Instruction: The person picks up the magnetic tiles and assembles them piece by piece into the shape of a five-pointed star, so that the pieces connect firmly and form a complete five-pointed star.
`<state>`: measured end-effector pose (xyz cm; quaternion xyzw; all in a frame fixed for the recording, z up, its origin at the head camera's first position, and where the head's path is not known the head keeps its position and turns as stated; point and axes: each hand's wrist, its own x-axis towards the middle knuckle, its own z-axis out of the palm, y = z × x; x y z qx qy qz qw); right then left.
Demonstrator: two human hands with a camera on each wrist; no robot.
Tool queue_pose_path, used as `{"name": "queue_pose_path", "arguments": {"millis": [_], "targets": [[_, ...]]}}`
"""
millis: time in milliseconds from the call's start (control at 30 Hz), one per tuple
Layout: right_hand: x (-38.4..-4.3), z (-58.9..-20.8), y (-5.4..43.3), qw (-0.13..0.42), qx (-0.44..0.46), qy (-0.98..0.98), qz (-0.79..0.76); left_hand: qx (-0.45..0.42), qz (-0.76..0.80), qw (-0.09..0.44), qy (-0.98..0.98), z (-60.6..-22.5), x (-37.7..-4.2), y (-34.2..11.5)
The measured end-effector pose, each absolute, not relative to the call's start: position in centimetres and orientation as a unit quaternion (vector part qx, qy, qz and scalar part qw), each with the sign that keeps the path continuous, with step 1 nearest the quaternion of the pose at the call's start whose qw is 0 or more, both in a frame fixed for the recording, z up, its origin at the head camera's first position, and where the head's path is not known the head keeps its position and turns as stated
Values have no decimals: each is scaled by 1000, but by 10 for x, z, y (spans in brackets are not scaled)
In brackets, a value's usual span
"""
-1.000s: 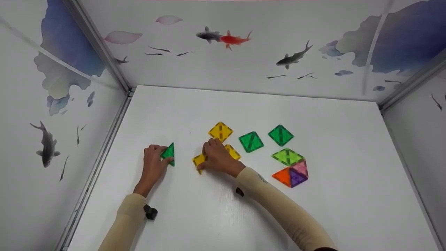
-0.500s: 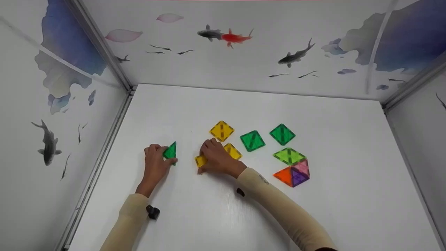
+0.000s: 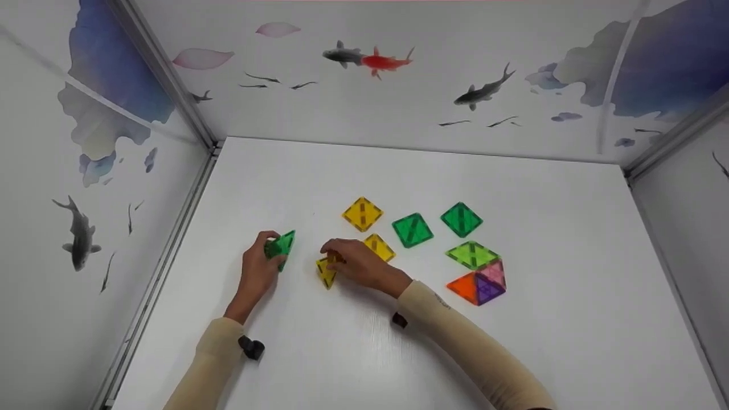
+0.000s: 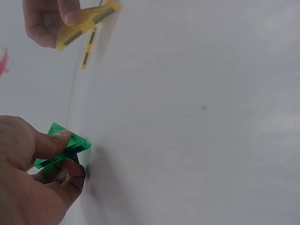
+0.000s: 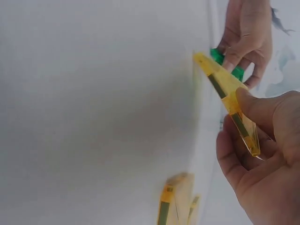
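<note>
My left hand point(image 3: 259, 265) pinches a translucent green triangular magnetic tile point(image 3: 282, 245) between thumb and fingers, on the left part of the table. In the left wrist view the green tile point(image 4: 70, 145) is held tilted, the thumb pressing its face. To the right, my right hand point(image 3: 364, 265) grips a yellow triangular magnetic tile point(image 3: 326, 274) by thumb and fingers. The right wrist view shows this yellow tile point(image 5: 227, 96) tilted up, its dark edge magnets facing the camera. Behind the right hand lies another yellow tile shape point(image 3: 380, 247), partly hidden by that hand.
A yellow diamond point(image 3: 363, 214) and two green diamonds point(image 3: 413, 230) lie farther back on the white table point(image 3: 541, 228). At the right, light green point(image 3: 471, 254), pink point(image 3: 494, 274), orange point(image 3: 463, 287) and purple tiles point(image 3: 488, 288) lie joined. Printed white walls enclose the table.
My right hand has turned and shifted its grip, so more of the yellow tile shows. The left hand has moved slightly right, tilting the green tile.
</note>
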<state>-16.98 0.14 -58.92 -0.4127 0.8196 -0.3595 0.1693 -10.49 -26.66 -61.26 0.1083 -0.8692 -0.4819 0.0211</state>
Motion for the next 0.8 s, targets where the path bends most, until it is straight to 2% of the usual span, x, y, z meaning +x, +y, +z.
{"name": "queue_pose_path", "arguments": {"millis": [400, 667, 800], "targets": [[-168, -592, 61, 91, -376, 791, -473, 99, -549, 13, -830, -608, -110, -222], [-164, -597, 112, 69, -256, 797, -542, 62, -572, -7, -818, -607, -113, -180], [-162, -597, 135, 41, -207, 798, -565, 49, -584, -23, -810, -607, -116, -158]]}}
